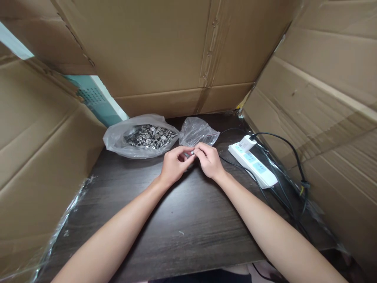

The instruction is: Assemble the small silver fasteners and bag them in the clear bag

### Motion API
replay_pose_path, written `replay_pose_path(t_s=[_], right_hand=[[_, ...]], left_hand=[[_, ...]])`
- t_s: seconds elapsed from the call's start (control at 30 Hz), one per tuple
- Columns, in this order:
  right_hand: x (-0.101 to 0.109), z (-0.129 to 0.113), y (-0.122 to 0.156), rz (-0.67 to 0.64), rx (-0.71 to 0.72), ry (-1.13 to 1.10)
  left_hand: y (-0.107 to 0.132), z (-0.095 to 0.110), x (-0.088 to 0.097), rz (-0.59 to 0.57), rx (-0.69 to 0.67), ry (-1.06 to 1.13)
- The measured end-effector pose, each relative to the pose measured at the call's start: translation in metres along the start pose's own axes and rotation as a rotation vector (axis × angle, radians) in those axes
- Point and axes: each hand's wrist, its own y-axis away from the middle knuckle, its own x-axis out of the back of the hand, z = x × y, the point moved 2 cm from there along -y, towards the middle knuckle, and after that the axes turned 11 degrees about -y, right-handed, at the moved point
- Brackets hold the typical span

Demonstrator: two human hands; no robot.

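One small metal piece (192, 152), held between both hands above the counter (176, 220), just in front of the bags; its size presumably calls for a fingertip pinch. Left hand (173, 163): fingers closed narrowly on the piece. Right hand (210, 160): fingers likewise, meeting the left, apparently to steady it from both sides. One large plastic bag (113, 141), mouth spread open, likely for easy picking; contents: a heap of loose metal parts (153, 137), some round-headed. One smaller clear bag (197, 131), crumpled, beside it; contents cannot be told.
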Motion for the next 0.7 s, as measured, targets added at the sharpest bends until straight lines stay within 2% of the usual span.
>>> replay_pose_path(t_s=[0.17, 0.4, 0.7], right_hand=[[0.0009, 0.0004, -0.0009, 0.007, 0.026, -0.018], [-0.0008, 0.0041, -0.0005, -0.023, -0.047, 0.018], [-0.0006, 0.0029, 0.0007, -0.024, -0.027, -0.007]], left_hand=[[0.0, -0.0003, -0.0007, -0.001, 0.01, 0.005], [0.001, 0.0, -0.0007, -0.007, -0.038, -0.032], [0.0008, 0.0004, 0.0, -0.009, -0.025, -0.034]])
